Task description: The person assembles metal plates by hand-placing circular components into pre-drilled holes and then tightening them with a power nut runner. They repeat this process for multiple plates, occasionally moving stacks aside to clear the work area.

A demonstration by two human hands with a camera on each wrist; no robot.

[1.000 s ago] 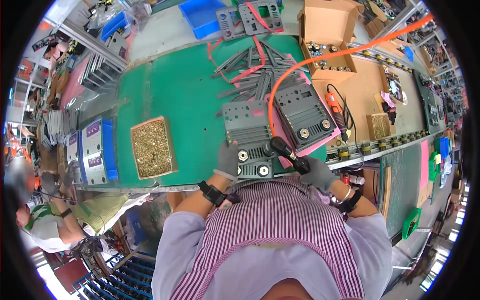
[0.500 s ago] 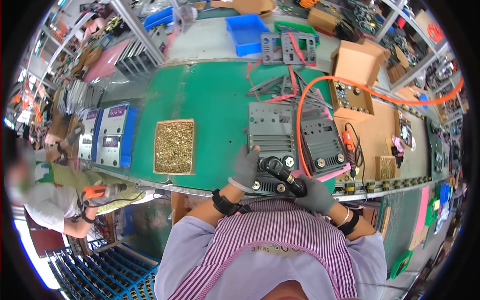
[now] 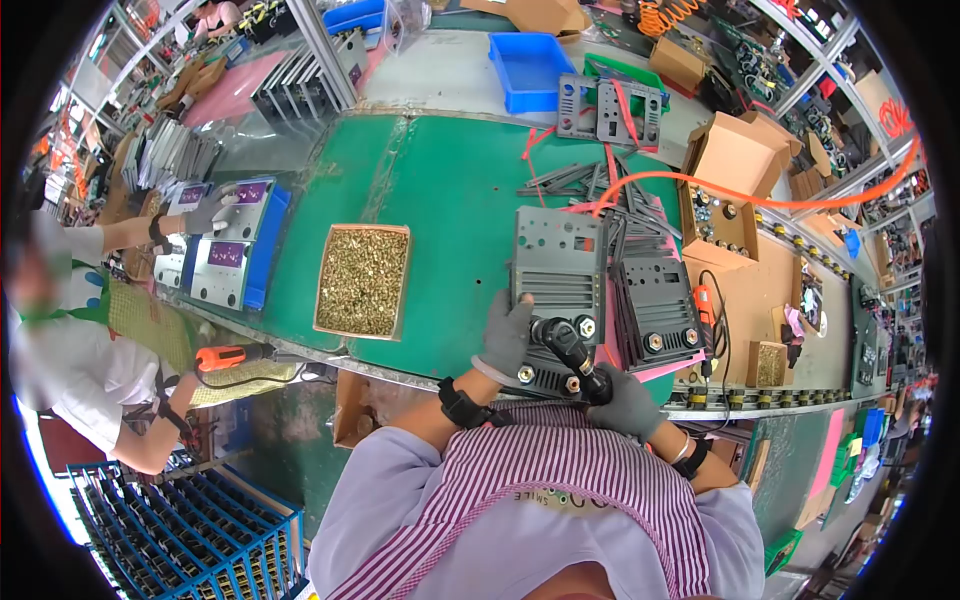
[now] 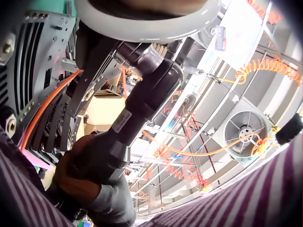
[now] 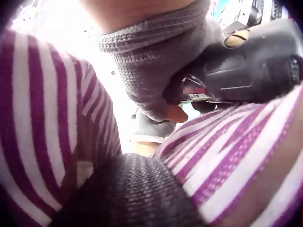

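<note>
A grey slotted panel point(image 3: 555, 255) with hex nuts lies near the table's front edge. The gloved left hand point(image 3: 507, 335) grips its left side, a bare fingertip on top. Curled round the black angled power tool point(image 3: 570, 350) is the gloved right hand point(image 3: 628, 405). The tool's head covers the panel's upper left nut position, close beside the left hand. The left wrist view shows the tool point(image 4: 149, 92) in the right hand point(image 4: 94, 165); the left hand is mostly hidden there. In the right wrist view, the right hand point(image 5: 161, 66) wraps the tool's body point(image 5: 255, 61).
Stacked grey panels point(image 3: 660, 305) lie to the right, with loose strips point(image 3: 630, 220) behind. A box of brass-coloured parts point(image 3: 362, 280) stands left. Farther right are an orange tool point(image 3: 706, 310) and a cardboard box point(image 3: 720, 220). An orange hose point(image 3: 760, 200) crosses above the table.
The tool's head has moved from the panel's upper right nut to the upper left position. The head view has shifted, and the neighbouring person's hand now reaches over the white panels.
</note>
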